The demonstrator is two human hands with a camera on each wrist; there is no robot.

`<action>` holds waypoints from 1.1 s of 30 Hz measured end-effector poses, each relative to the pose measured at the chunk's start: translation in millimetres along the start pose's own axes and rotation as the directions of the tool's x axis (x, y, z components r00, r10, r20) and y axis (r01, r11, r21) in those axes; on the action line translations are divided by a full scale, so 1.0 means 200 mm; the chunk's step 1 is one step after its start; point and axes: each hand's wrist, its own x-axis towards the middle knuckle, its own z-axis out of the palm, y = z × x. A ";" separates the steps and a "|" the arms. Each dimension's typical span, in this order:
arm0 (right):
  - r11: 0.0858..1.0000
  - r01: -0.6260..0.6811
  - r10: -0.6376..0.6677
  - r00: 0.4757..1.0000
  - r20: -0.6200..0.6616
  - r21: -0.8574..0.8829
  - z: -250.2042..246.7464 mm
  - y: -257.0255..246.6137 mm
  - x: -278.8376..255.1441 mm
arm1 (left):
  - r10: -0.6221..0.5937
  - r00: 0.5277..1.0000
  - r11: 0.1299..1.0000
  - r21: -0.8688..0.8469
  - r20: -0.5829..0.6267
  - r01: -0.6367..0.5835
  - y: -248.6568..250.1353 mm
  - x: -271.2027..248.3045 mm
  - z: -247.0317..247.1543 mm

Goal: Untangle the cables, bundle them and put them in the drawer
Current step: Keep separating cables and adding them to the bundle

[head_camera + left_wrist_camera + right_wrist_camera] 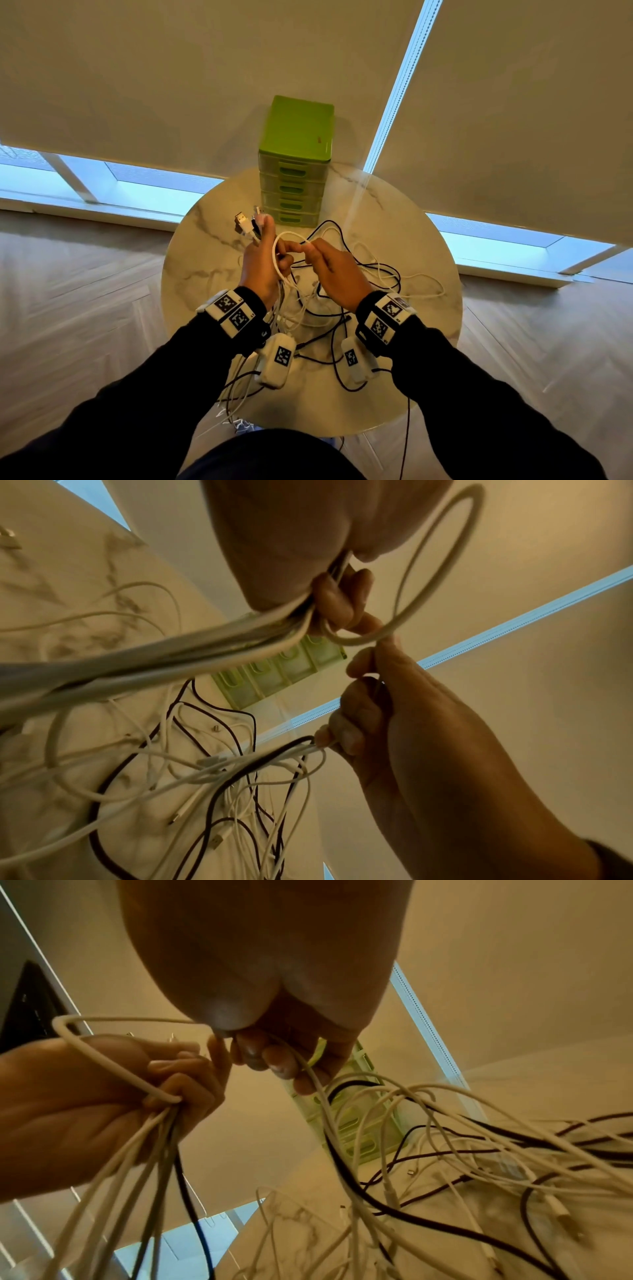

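Observation:
A tangle of white and black cables lies on the round marble table. My left hand is raised above it and grips a bunch of several cables, their plug ends sticking up past the thumb. A white cable loop arcs from that fist to my right hand, which pinches the white cable between thumb and forefinger; its lower fingers curl round more strands. The green drawer unit stands behind, with its drawers closed.
The table stands by roller blinds and low windows. Cables hang over the near table edge toward the wooden floor. Loose plugs lie among the strands on the right half of the table.

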 end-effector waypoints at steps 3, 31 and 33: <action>0.999 -0.030 0.030 0.999 -0.015 -0.011 0.00 0.01 0.02 | -0.030 0.999 0.998 0.064 0.012 0.029 -0.01 0.01 0.01; 0.835 -0.085 0.322 0.877 0.357 -0.543 -0.18 0.50 0.15 | 0.414 0.910 0.899 0.150 0.021 -0.413 0.33 0.07 -0.18; 0.850 -0.092 0.293 0.901 0.321 -0.518 -0.23 0.49 0.17 | 0.425 0.905 0.894 0.161 0.000 -0.419 0.35 0.08 -0.19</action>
